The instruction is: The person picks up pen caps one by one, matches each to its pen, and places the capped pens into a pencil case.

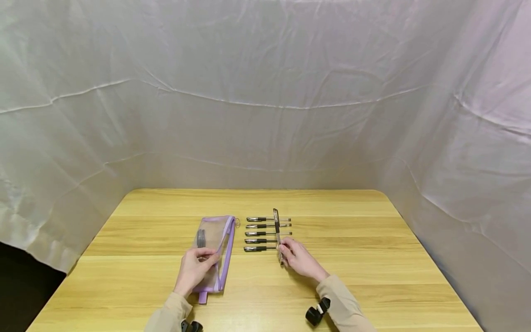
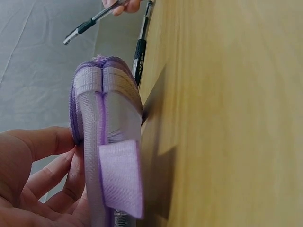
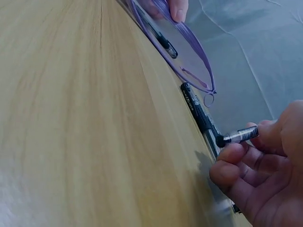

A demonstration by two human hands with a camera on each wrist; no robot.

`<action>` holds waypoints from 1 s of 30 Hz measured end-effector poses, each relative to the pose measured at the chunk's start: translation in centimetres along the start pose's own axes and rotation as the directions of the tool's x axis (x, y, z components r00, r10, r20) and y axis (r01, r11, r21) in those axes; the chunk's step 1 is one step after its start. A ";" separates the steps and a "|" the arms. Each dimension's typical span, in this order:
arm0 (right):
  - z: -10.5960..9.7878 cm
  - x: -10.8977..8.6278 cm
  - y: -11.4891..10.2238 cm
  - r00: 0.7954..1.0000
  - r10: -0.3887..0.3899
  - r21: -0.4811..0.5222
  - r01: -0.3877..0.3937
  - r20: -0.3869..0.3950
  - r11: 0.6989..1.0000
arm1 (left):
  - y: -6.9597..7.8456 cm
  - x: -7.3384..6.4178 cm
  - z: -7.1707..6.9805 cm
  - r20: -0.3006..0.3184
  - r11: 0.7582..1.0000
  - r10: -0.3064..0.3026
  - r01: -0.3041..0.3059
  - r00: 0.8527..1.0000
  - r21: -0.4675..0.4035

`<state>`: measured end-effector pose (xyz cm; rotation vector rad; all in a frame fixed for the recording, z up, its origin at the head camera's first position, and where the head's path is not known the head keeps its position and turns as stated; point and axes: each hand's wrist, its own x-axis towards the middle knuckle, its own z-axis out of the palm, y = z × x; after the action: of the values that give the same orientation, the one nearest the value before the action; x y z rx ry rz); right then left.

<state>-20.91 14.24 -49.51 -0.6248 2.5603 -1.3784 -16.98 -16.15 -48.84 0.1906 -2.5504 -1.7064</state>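
A translucent mesh zip pouch (image 1: 211,226) with purple edging lies on the left of the table. My left hand (image 1: 197,269) pinches the edge of its opening between thumb and fingers, and the mouth gapes in the right wrist view. Inside the pouch, a black-gripped pen (image 3: 165,45) shows. My right hand (image 1: 299,259) pinches one clear-barrelled gel pen (image 1: 276,226) near its end, the pen pointing away from me. Beneath it runs a row of several similar pens (image 1: 256,234), lying crosswise with their caps toward the pouch.
The wooden table (image 1: 373,267) has rounded far corners. Grey-white cloth (image 1: 265,138) hangs behind it and along both sides. A purple tab (image 2: 120,177) sticks out from the pouch's near end, and a small ring (image 3: 209,99) hangs at its far end.
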 end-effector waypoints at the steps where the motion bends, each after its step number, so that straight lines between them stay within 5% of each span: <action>1: 0.0 0.0 -0.1 1.000 -0.001 0.018 0.001 0.005 1.000 | 0.0 0.0 0.0 -0.001 1.000 0.002 -0.002 1.000 0.002; 8: 0.5 0.1 -0.3 0.999 0.043 0.244 -0.048 0.024 0.969 | 0.1 -0.2 -0.2 -0.011 0.999 0.036 -0.035 0.999 0.027; 16: 1.1 0.7 -0.4 0.990 0.128 0.542 -0.142 0.064 0.828 | 0.1 -0.2 0.0 -0.002 1.000 0.014 -0.014 1.000 0.021; 30: 3.2 2.1 -1.4 0.975 0.178 0.704 -0.219 0.133 0.675 | 0.0 0.0 0.1 0.001 1.000 0.011 -0.011 1.000 0.019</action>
<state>-21.37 10.26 -50.05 -0.2155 1.7217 -2.0376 -16.98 -16.09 -48.87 0.1772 -2.5647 -1.6791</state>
